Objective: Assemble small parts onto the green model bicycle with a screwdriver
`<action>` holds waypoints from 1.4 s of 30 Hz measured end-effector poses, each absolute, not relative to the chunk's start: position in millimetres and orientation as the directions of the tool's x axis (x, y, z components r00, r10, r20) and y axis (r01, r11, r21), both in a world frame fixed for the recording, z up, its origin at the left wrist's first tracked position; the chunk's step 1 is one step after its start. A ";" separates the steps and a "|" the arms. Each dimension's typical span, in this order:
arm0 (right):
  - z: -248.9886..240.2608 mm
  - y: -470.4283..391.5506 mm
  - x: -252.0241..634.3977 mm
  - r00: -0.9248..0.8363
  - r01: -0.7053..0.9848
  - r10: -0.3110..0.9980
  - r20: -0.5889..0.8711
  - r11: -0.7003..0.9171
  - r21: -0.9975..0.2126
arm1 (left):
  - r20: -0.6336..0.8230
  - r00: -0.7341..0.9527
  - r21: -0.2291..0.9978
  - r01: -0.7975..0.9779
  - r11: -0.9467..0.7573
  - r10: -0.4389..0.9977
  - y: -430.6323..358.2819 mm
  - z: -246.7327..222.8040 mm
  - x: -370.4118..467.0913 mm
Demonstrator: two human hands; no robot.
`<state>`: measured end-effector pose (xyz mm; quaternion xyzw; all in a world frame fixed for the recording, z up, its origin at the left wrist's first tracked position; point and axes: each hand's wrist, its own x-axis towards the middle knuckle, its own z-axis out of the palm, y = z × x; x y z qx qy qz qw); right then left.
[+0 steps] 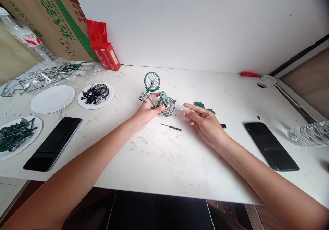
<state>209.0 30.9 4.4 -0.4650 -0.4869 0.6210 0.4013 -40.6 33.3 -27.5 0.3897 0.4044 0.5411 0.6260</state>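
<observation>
Holding bicycle (163, 97) amid tabletop (154, 161), perhaps raised.

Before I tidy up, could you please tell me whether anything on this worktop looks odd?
Dark scuffs mark the white table near the left hand, looking dirty or worn; a small dark scrap lies loose beyond the rightmost phone.

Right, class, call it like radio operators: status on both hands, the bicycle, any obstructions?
Left fingers holding green model bicycle. Right fingers pinching thin pale piece, apart from bicycle. Slim dark tool on table nearby, apparently not blocking.
</observation>
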 end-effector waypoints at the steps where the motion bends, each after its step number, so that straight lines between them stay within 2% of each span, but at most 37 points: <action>1: 4.9 31.5 209.6 -0.246 -0.064 0.949 -0.197 -0.219 -0.974 | -0.091 0.087 0.926 -0.359 0.116 0.992 33.4 -27.5 -40.8; 5: 10.1 33.6 211.9 -0.245 -0.129 0.932 -0.265 -0.302 -0.944 | -0.102 0.080 0.929 -0.348 0.123 0.992 33.3 -26.2 -40.4; 8: 12.9 33.8 212.8 -0.307 -0.153 0.910 -0.278 -0.335 -0.930 | -0.101 0.073 0.934 -0.337 0.119 0.992 32.5 -24.4 -39.4; 14: 13.2 29.0 211.2 -0.392 -0.064 0.892 -0.227 -0.272 -0.960 | -0.106 0.066 0.931 -0.345 0.122 0.992 31.9 -24.0 -38.6; 22: 9.5 30.4 210.2 -0.279 -0.108 0.929 -0.243 -0.282 -0.953 | -0.114 0.067 0.928 -0.350 0.130 0.991 34.2 -25.7 -39.6; 33: 19.3 23.1 204.7 -0.186 -0.112 0.970 -0.158 -0.181 -0.977 | -0.100 0.077 0.952 -0.284 0.118 0.992 32.0 -22.5 -39.0; 42: 11.6 28.8 211.6 -0.219 -0.156 0.963 -0.156 -0.193 -0.969 | -0.099 0.085 0.964 -0.240 0.117 0.991 32.3 -22.3 -38.8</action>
